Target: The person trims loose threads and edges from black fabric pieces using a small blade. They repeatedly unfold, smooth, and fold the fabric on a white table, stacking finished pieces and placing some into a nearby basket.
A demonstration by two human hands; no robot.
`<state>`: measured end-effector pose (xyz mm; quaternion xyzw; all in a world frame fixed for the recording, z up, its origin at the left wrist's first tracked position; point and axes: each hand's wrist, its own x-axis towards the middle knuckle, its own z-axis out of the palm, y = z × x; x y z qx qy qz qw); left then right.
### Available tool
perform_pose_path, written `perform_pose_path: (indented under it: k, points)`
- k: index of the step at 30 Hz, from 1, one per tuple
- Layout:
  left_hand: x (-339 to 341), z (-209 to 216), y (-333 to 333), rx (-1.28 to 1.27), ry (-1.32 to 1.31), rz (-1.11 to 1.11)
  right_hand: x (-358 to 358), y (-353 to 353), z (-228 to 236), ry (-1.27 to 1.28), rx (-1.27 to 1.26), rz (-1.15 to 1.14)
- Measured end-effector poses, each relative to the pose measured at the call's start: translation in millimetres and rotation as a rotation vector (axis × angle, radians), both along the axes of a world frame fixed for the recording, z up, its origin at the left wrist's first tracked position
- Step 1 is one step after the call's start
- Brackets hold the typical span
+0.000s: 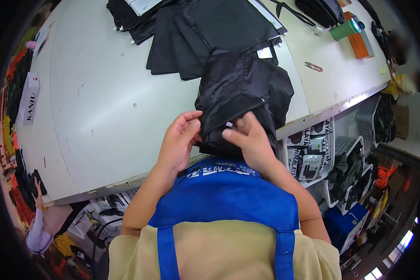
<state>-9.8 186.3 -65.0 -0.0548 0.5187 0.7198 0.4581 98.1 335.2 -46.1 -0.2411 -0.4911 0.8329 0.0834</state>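
A crumpled, seamed black fabric piece of shiny cloth lies at the table's near edge, partly hanging toward me. Whether it is a garment or a bag I cannot tell. My left hand pinches its left edge between thumb and fingers. Beside the folded flap, my right hand has its thumb stretched out, apart from the bent fingers, which are slightly blurred. A small white spot shows in the fold between the hands. One small round fitting sits on the flap's upper edge.
Beyond lie stacked flat black pieces with papers. Thread snips, a green cylinder and an orange box are at the right. White baskets with packages stand below the table edge. Another person is at the far left.
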Motion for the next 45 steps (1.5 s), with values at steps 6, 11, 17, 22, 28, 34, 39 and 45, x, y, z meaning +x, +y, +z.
perform_pose_path:
  k: [6,11,17,22,28,34,39,45]
  points:
    - [-0.2,-1.3,6.2,0.027,0.024,0.023,-3.7,9.1,14.4,0.026,-0.280,-0.178]
    - [3.0,-0.7,8.9,0.041,0.047,0.009,7.9,11.2,29.4,0.014,-0.426,-0.159]
    - [18.3,13.8,6.0,-0.224,0.928,-0.271,15.1,1.1,4.4,-0.229,-0.001,-0.046]
    - [8.9,4.0,-2.2,-0.139,0.789,-0.336,22.7,2.2,16.1,-0.032,0.937,0.502]
    - [20.9,-27.5,28.2,-0.465,1.581,-0.772,21.7,27.3,41.0,-0.073,0.708,0.860]
    - [33.4,-23.4,20.4,-0.464,1.510,-0.986,4.7,97.5,-48.9,-0.629,1.728,-0.201]
    - [-17.2,-33.5,69.8,-0.539,1.378,-0.099,35.6,56.1,-97.3,-0.799,1.499,-0.075]
    - [-7.2,-106.0,64.6,-0.643,0.925,-0.060,43.4,63.6,-107.2,-0.710,0.982,-0.302]
